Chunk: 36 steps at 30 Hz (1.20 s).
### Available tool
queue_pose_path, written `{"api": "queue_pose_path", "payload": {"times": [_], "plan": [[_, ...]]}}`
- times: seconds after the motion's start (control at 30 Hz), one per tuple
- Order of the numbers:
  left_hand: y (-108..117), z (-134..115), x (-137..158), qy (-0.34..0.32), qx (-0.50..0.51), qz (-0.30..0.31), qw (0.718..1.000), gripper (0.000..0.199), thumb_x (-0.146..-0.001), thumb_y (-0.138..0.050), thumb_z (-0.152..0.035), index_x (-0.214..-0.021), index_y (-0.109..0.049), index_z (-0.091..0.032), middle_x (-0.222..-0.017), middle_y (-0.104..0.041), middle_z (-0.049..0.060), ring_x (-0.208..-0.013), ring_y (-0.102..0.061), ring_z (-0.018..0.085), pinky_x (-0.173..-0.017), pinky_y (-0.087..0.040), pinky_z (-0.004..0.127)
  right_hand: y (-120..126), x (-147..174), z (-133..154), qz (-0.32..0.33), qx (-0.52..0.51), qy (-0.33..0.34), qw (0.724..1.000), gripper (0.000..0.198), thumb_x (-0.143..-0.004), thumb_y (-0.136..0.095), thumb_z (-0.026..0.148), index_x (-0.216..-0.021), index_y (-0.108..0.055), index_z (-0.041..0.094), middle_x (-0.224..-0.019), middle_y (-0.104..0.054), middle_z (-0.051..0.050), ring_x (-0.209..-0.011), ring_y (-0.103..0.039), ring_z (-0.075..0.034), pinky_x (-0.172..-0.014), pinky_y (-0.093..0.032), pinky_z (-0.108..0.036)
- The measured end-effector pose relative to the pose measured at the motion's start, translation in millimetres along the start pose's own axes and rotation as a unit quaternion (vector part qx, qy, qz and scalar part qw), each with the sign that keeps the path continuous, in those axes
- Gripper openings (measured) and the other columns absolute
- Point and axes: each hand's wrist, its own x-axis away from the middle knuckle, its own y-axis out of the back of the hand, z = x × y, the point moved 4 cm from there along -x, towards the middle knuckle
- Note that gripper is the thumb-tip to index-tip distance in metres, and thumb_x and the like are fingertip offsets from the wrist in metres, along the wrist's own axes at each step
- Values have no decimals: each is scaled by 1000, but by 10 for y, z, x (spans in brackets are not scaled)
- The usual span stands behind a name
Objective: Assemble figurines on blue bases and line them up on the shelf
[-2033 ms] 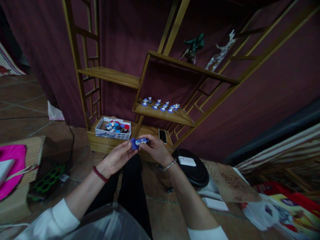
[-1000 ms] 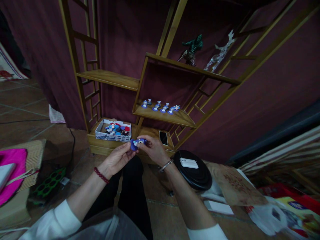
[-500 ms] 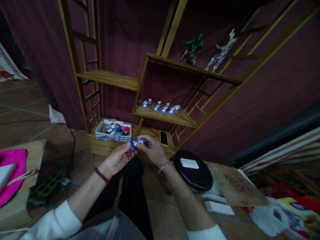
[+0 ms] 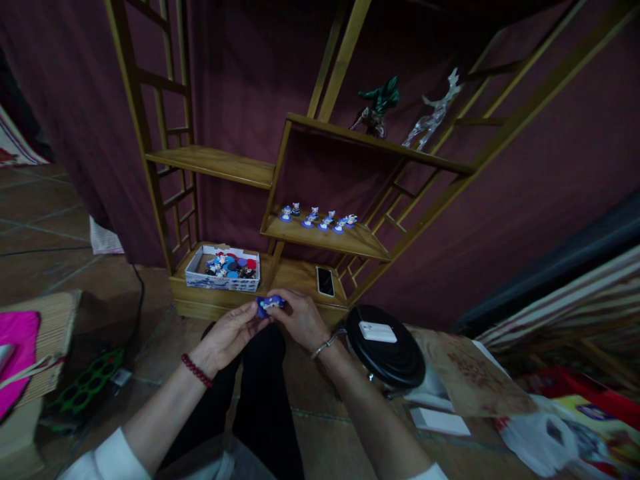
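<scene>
Pinching a small blue-purple figurine [image 4: 271, 305] between two bare hands

The figurine lies on its side above the person's dark-trousered knees, in front of the low wooden base [image 4: 200, 308] of a shelf unit. The left hand [image 4: 235, 331] grips its left end with thumb and fingertips, the fingers gently curled; the right hand [image 4: 299, 320] pinches the other end, its thumb across the pale, knobbly front. Round, dark-red beads [image 4: 197, 371] ring the left wrist, and a shiny metal bracelet [image 4: 324, 347] circles the right.

Just beyond, an open, shallow box [image 4: 223, 283] with printed white walls holds a jumble of figures and flat discs in red, blue and black. Small figures [image 4: 324, 223] with round purple-blue bases stand on a smooth, grained wooden shelf [image 4: 370, 247]. Higher up are a dark green statue [image 4: 383, 105] and a clear, glassy antlered animal [image 4: 431, 119]. A flat black-faced phone [image 4: 325, 282] lies on the base, near the right hand.
</scene>
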Motion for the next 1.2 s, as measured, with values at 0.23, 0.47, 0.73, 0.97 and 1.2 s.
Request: {"api": "queue_pose_path", "payload": {"times": [0.23,0.47,0.73,0.97,1.2], "plan": [[17,27,-3,12,0,6,1000,12,-72,-59,-11,-81,-65,-8,-94,-64,10,-91,-57,17,-95,-38,36,-101,31,-70,48,38,9,998,16,-77,-52,20,-93,-56,21,-89,-59,-1,-83,-55,-12,-76,-41,-23],[38,50,-12,23,1,-25,999,8,-70,-58,-5,-73,-65,-7,-82,-65,9,-83,-60,18,-92,-40,40,-183,42,-123,104,101,20,989,18,-81,-47,19,-98,-53,21,-92,-57,-2,-86,-54,-12,-77,-42,-23],[46,46,-40,34,5,-38,999,12,-70,-53,-1,-69,-65,-6,-79,-65,11,-81,-60,20,-90,-40,44,-225,32,-132,116,176,66,975,17,-82,-45,18,-98,-51,20,-93,-56,-3,-90,-52,-13,-81,-42,-25],[62,74,-63,44,0,-33,998,13,-70,-52,-2,-69,-64,-6,-82,-65,12,-84,-59,21,-90,-40,43,-259,9,-146,126,208,103,965,15,-82,-45,16,-96,-50,18,-91,-56,-3,-89,-51,-14,-81,-43,-26],[30,57,-101,43,-4,-66,997,17,-68,-50,3,-60,-61,-8,-74,-64,9,-76,-60,19,-86,-43,44,-239,-15,-135,132,239,108,956,13,-82,-44,18,-94,-50,19,-88,-55,-3,-86,-50,-14,-79,-43,-26]]}}
